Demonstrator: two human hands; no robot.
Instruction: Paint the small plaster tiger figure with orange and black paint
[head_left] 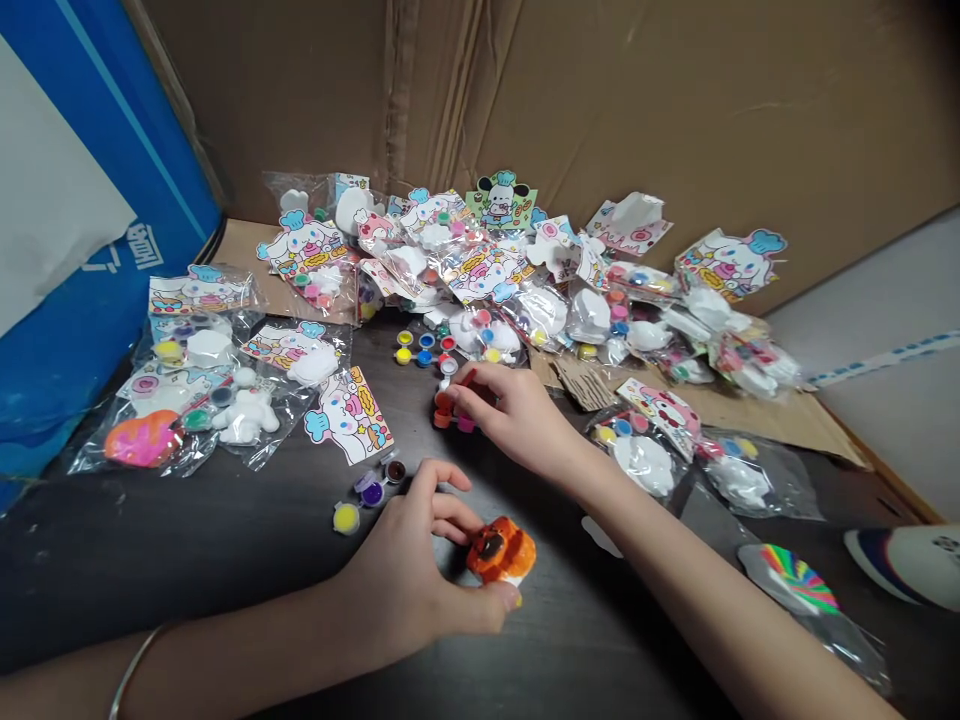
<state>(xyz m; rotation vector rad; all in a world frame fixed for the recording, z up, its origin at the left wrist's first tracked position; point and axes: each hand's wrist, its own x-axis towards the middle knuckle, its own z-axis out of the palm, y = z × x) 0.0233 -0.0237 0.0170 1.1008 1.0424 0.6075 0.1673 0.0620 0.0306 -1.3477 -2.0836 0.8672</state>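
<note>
My left hand (420, 560) holds a small figurine (501, 552) painted orange with a dark patch, its lower edge white. The thumb is under it and the fingers behind. My right hand (514, 410) pinches at a strip of small paint pots (444, 405) with orange and pink in it; the fingertips partly cover the strip. Just beyond, open paint pots (425, 348) hold yellow, blue and red. Left of my left hand lie purple and brown paint pots (370, 488) and a yellow paint pot (346, 517).
Bagged white figurines with paint pots and cartoon cards (487, 270) are heaped along the back. More bags (210, 345) lie at left, one with a pink-orange figurine (142, 438). A rainbow-striped piece (799, 578) and a white cup-like object (907, 565) are at right. Cardboard (637, 100) stands behind.
</note>
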